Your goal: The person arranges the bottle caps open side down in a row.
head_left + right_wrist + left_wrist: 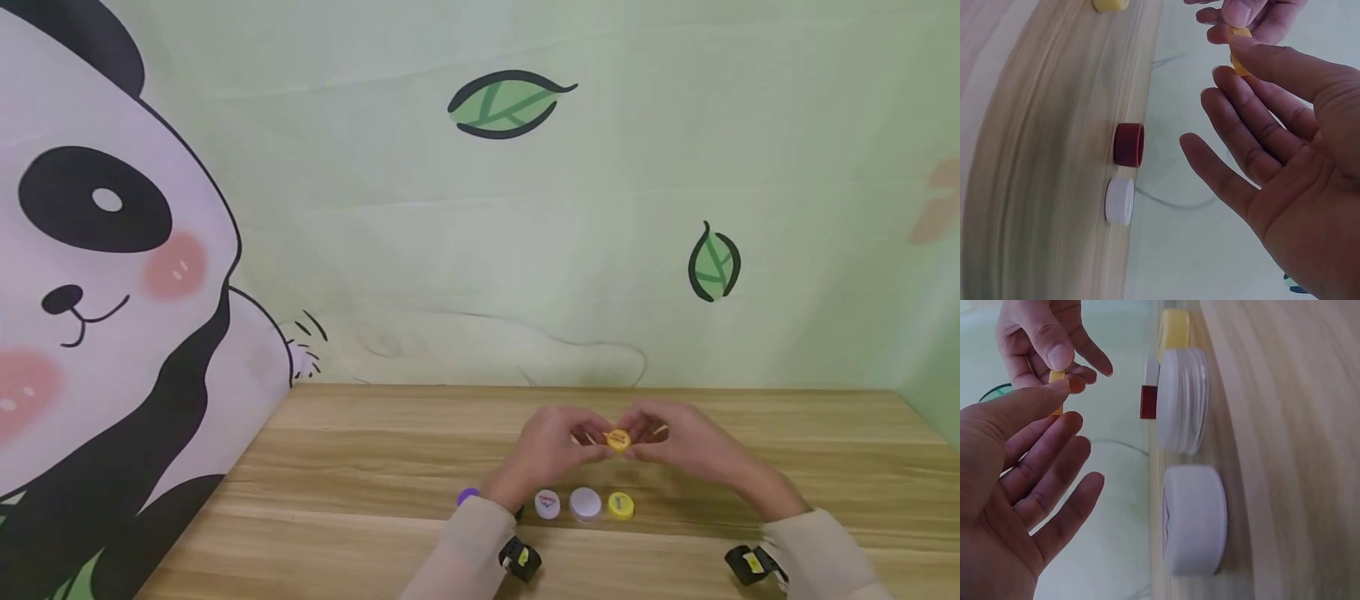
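Note:
A small orange-yellow bottle cap (pixel 618 440) with print on its top is held above the table between both hands. From the left, my left hand (pixel 555 442) pinches its edge with thumb and fingertips. My right hand (pixel 678 437) pinches the opposite edge. In both wrist views the remaining fingers spread loosely away from the cap. Nearer the front lie a yellow cap (pixel 621 506), a plain white cap (pixel 586 504) and a white cap with a printed logo (pixel 547 504). A purple cap (pixel 468 497) is partly covered by the left forearm.
The right wrist view shows a dark red cap (pixel 1129 145) and another white cap (pixel 1120 201) standing on the wooden table (pixel 360 467). A pale green cloth backdrop (pixel 375 208) with a panda print hangs behind the table's far edge.

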A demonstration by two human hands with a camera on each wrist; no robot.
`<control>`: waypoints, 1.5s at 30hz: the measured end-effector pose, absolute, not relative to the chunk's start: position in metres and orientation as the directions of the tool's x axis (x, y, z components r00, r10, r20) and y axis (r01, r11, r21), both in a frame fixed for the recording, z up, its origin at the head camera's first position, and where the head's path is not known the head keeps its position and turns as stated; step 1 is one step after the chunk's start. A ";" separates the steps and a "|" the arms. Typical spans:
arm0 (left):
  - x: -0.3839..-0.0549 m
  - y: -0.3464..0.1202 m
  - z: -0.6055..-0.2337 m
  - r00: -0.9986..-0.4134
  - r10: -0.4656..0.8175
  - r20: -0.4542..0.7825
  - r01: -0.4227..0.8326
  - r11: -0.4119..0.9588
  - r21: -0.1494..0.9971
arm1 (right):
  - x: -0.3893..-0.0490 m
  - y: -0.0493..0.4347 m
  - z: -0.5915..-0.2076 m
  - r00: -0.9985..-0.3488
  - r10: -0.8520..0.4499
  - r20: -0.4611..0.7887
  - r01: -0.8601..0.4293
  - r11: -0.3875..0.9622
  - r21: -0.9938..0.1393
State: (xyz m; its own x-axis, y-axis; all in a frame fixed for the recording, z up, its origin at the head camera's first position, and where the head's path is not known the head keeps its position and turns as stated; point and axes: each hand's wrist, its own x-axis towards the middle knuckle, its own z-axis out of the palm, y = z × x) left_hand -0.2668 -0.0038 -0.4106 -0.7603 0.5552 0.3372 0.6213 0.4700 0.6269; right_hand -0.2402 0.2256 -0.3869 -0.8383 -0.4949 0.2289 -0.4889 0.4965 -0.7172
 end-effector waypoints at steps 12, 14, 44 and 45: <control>-0.255 0.012 -0.412 -0.783 0.578 0.231 0.592 0.578 0.561 | -0.235 0.239 -0.395 -0.816 -0.544 0.197 -0.503 0.498 -0.706; -0.253 0.014 -0.413 -0.782 0.584 0.217 0.593 0.592 0.546 | -0.234 0.241 -0.397 -0.814 -0.547 0.193 -0.505 0.505 -0.700; -0.240 0.032 -0.423 -0.735 0.667 0.121 0.663 0.670 0.334 | -0.224 0.254 -0.420 -0.775 -0.627 0.085 -0.433 0.428 -0.793; -0.240 0.033 -0.423 -0.734 0.668 0.122 0.665 0.671 0.327 | -0.224 0.254 -0.420 -0.771 -0.630 0.089 -0.437 0.423 -0.793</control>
State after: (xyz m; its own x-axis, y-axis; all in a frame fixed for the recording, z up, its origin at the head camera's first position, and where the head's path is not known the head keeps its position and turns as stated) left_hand -0.2399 0.0328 -0.4228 -0.7340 0.6682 0.1216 0.6652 0.6711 0.3274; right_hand -0.2242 0.2539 -0.4203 -0.7711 -0.6305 0.0885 -0.4373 0.4235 -0.7934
